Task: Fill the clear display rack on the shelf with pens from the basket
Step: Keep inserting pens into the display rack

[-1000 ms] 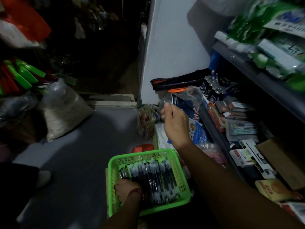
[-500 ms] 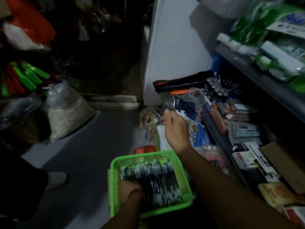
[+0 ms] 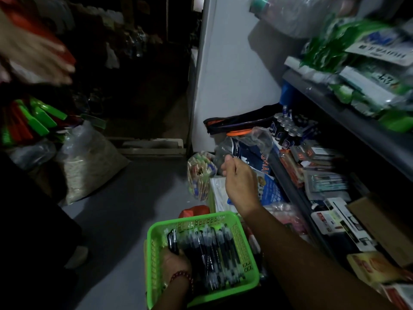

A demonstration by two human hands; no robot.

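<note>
Pens [image 3: 212, 253] lie in the basket [image 3: 194, 218], just left of the shelf [image 3: 297, 194]; a plastic bag [image 3: 257, 139] sits behind it, a sack [image 3: 89, 168] on the floor [image 3: 134, 209] far left.

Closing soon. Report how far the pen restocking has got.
Done: no filled rack can be made out. In hand: left hand grips pens in the basket; right hand is curled near the shelf, contents unclear. Left: the basket is full of pens.
</note>
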